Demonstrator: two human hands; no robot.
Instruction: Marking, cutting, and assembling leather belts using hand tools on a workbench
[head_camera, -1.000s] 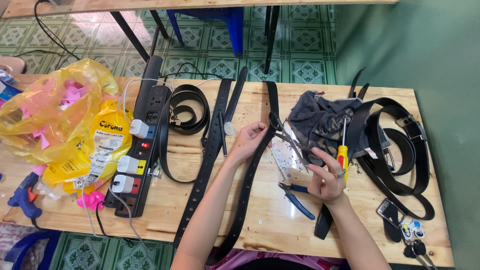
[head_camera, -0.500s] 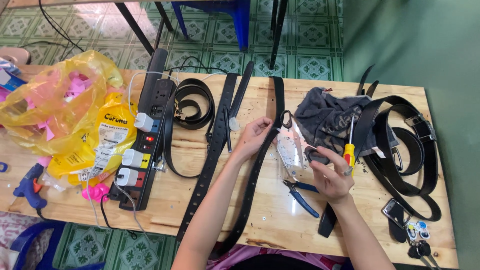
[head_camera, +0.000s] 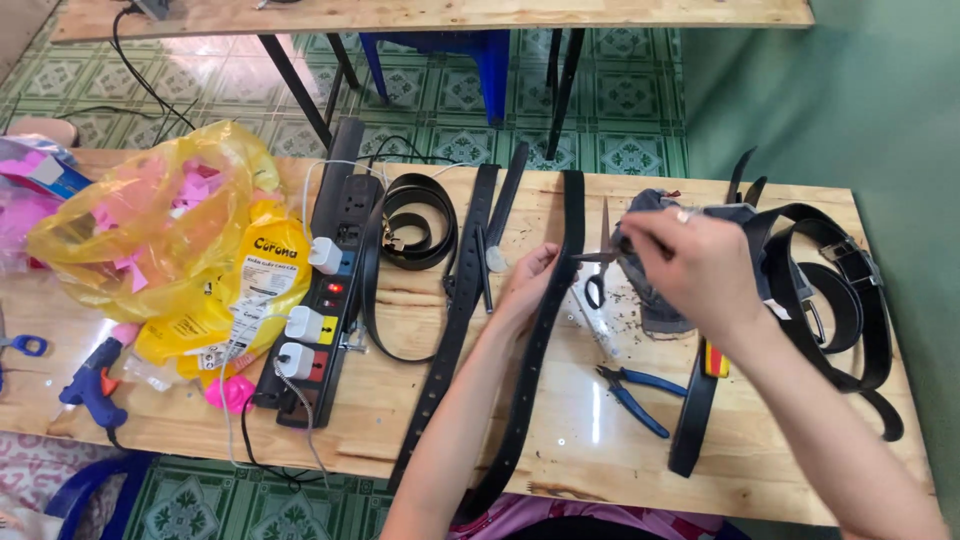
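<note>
Nearest to us, a long black leather belt with punched holes (head_camera: 535, 350) runs from the table's near edge up across the pale wooden tabletop (head_camera: 400, 400). Our left hand (head_camera: 530, 282) rests on it about midway, fingers close together and curled against the strap's left edge. Just right of the strap lie blue-handled pliers (head_camera: 635, 392), and beyond them a yellow-handled screwdriver (head_camera: 714, 358) peeks out under our right forearm. Our right hand (head_camera: 690, 262) hovers above the table, fingertips pinched together; it seems to grip a pair of black-handled scissors (head_camera: 598, 262) at the blades, though the motion blur leaves that uncertain. Behind that hand sits a crumpled dark grey cloth (head_camera: 650, 300), with a heap of looped black belts (head_camera: 830, 290) to its right. Left of the strap lies a second flat black belt (head_camera: 450, 320), then a black power strip with white plugs (head_camera: 318, 300), and a yellow plastic bag of pink scraps (head_camera: 150, 220) farther left.
</note>
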